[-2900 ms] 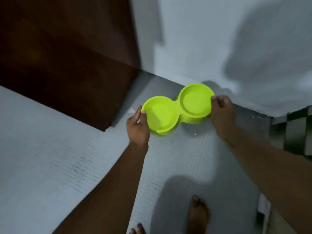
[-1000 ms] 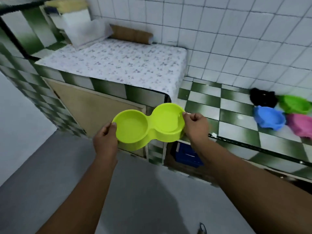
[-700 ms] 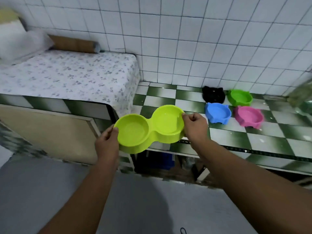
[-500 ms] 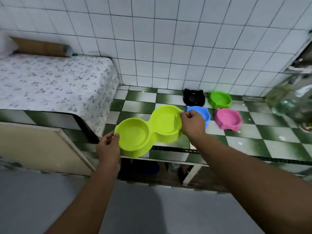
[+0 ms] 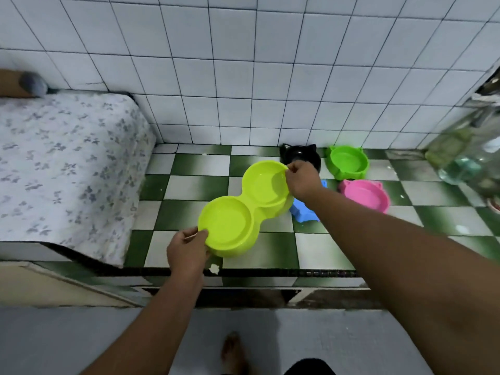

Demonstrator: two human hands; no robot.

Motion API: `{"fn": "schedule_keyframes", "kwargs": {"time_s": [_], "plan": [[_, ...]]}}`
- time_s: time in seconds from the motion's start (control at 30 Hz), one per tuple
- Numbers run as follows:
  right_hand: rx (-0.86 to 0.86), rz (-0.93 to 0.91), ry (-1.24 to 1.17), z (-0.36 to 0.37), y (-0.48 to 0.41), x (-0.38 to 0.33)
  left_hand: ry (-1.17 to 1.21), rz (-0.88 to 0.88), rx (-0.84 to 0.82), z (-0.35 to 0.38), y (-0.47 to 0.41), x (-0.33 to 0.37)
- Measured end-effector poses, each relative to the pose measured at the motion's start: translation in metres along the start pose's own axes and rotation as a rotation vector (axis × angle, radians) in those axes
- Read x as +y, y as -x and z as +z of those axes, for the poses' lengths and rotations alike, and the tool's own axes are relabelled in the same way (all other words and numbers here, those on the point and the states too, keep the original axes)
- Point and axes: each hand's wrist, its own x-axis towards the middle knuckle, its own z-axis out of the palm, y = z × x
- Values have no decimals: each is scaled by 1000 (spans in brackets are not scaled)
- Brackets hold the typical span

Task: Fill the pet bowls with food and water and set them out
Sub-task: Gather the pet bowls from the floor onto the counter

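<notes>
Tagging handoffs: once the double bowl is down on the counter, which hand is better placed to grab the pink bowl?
Right hand: it holds the double bowl at the end nearer the pink bowl; the left hand is at the far end.

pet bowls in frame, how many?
5. Yellow-green double bowl held over the checkered counter; on the counter: black bowl and green bowl by the wall, pink bowl, blue bowl mostly hidden. More may be hidden.
</notes>
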Motion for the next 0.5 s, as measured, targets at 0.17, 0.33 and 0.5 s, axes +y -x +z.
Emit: {"fn": "schedule_keyframes", "kwargs": {"time_s": [0.17, 0.33, 0.5], "plan": [[-88, -64, 181, 3, -47, -8, -74, -19, -45, 31, -6, -8], [-209, -132, 191, 8, -85, -27, -37, -35, -98, 62, -2, -9], [-418, -156, 245, 13, -124, -30, 14, -45, -138, 95, 5, -11]]}}
